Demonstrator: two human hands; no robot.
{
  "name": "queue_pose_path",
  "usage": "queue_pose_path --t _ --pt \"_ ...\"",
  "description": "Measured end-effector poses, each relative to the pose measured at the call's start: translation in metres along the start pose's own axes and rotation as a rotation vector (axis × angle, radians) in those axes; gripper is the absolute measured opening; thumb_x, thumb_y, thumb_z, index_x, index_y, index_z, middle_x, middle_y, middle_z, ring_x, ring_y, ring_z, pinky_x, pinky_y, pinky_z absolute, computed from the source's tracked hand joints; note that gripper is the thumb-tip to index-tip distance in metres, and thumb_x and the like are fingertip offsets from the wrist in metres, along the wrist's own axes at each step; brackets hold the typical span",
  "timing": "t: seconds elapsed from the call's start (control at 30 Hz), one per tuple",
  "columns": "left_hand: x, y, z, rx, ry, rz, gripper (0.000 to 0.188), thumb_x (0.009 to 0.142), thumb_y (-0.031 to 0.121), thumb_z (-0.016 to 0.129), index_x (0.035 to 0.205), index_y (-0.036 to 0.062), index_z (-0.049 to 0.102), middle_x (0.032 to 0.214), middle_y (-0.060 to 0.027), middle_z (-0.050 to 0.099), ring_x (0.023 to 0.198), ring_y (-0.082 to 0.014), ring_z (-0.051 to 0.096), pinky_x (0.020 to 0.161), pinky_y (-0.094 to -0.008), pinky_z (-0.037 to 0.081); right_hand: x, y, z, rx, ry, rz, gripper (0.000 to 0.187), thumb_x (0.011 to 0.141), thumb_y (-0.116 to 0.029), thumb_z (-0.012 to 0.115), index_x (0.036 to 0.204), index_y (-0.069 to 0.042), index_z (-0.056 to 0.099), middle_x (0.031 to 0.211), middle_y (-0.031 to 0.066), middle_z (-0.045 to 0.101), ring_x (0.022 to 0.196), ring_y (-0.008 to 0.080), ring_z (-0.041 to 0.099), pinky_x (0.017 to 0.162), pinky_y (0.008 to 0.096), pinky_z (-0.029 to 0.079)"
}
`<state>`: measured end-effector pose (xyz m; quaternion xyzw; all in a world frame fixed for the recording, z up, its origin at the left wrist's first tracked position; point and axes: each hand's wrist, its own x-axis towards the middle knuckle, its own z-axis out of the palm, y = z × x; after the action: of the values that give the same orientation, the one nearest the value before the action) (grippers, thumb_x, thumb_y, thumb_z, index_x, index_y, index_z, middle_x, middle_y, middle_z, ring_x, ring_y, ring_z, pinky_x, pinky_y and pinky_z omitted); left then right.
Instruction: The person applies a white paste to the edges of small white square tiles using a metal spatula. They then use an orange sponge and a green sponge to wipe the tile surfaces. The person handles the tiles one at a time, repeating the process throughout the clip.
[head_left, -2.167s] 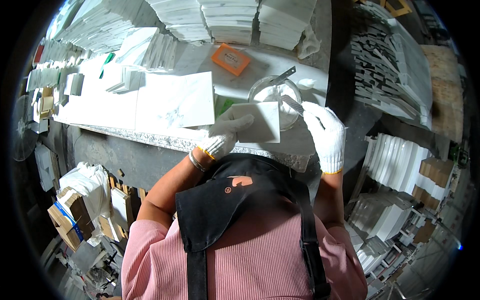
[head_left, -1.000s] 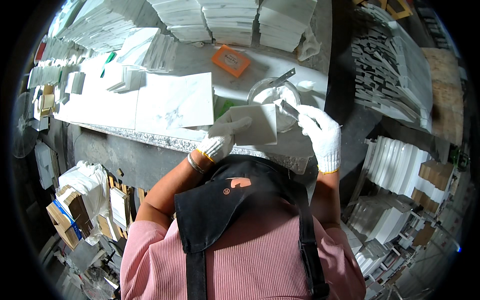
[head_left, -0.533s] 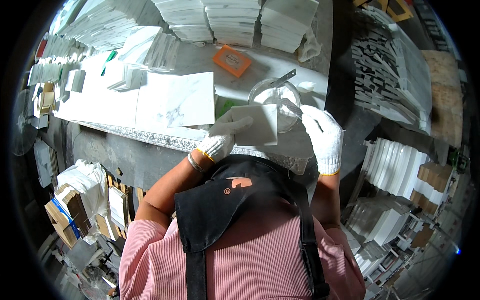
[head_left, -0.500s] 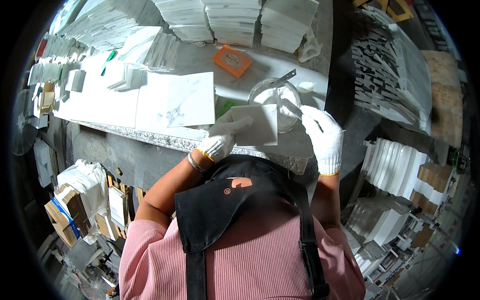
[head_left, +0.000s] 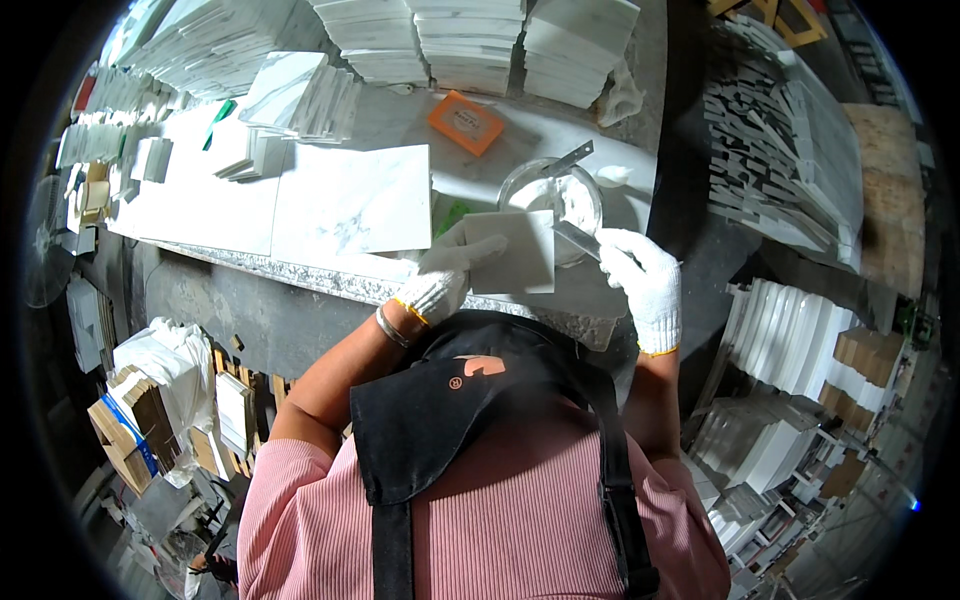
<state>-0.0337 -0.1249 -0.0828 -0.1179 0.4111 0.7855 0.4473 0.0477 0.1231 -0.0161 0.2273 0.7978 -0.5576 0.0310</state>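
My left hand, in a white knit glove, is closed on a small square pale tile, thumb lying over its face. In my gloved right hand is a narrow metal scraper blade, gripped at its right end. The blade's other end is at the tile's upper right edge; whether it touches, I cannot tell. Just beyond the tile stands a clear round tub of white paste. A second metal blade leans on the tub's far rim.
Large white veined slabs lie on the bench at left. An orange box sits behind, before tall tile stacks. A bit of green shows beside my left hand. More tile stacks stand to the right.
My right hand has come slightly nearer to me, and the scraper blade has moved down and left from over the tub to the tile's edge. My left hand and the tile stay almost still.
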Motion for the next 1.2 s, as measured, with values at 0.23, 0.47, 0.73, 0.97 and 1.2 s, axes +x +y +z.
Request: queue_pose_path --t 0.23,0.47,0.73,0.97,1.2 --pt "0.003 0.0 -0.007 0.001 -0.122 0.028 0.045 0.096 0.013 0.067 0.136 0.0016 0.051 0.124 -0.0108 0.064 0.112 -0.021 0.065 0.097 -0.0376 0.056 0.018 0.027 0.003 -0.121 0.039 -0.099 0.023 0.093 -0.011 0.066 0.113 -0.006 0.074 0.091 0.0094 0.075 0.075 0.0163 0.068 0.068 0.03 0.053" --pt "-0.002 -0.004 -0.006 -0.047 -0.02 0.044 0.045 0.095 0.013 0.069 0.135 0.0013 0.052 0.124 -0.0113 0.064 0.113 -0.0203 0.064 0.097 -0.0357 0.054 0.043 0.045 0.004 -0.472 0.246 -0.25 0.03 0.085 -0.022 0.08 0.11 -0.007 0.07 0.104 0.011 0.071 0.083 0.0207 0.067 0.076 0.0327 0.054" --pt "0.002 -0.003 -0.003 0.007 -0.038 0.047 0.042 0.096 0.012 0.068 0.133 0.0007 0.053 0.126 -0.01 0.064 0.115 -0.0183 0.062 0.103 -0.0358 0.049 0.115 0.082 -0.006 -0.307 0.2 -0.32 0.044 0.081 -0.019 0.082 0.12 -0.009 0.066 0.118 0.0109 0.067 0.103 0.021 0.066 0.085 0.0351 0.053" --pt "-0.003 -0.004 -0.005 -0.048 -0.062 0.082 0.044 0.095 0.013 0.069 0.133 0.0001 0.052 0.128 -0.0108 0.063 0.116 -0.0194 0.062 0.105 -0.038 0.048 0.087 0.045 -0.014 -0.177 0.015 -0.253 0.033 0.089 -0.018 0.075 0.118 -0.004 0.066 0.107 0.0103 0.071 0.094 0.0176 0.067 0.085 0.0319 0.052" --pt "0.0 -0.008 -0.004 -0.028 -0.04 0.109 0.044 0.096 0.014 0.068 0.134 -0.0009 0.051 0.126 -0.0118 0.063 0.115 -0.0205 0.062 0.105 -0.0382 0.048 0.033 -0.013 -0.02 -0.282 -0.161 -0.28 0.038 0.083 -0.009 0.079 0.12 -0.004 0.069 0.107 0.0064 0.071 0.097 0.0133 0.065 0.089 0.029 0.051"
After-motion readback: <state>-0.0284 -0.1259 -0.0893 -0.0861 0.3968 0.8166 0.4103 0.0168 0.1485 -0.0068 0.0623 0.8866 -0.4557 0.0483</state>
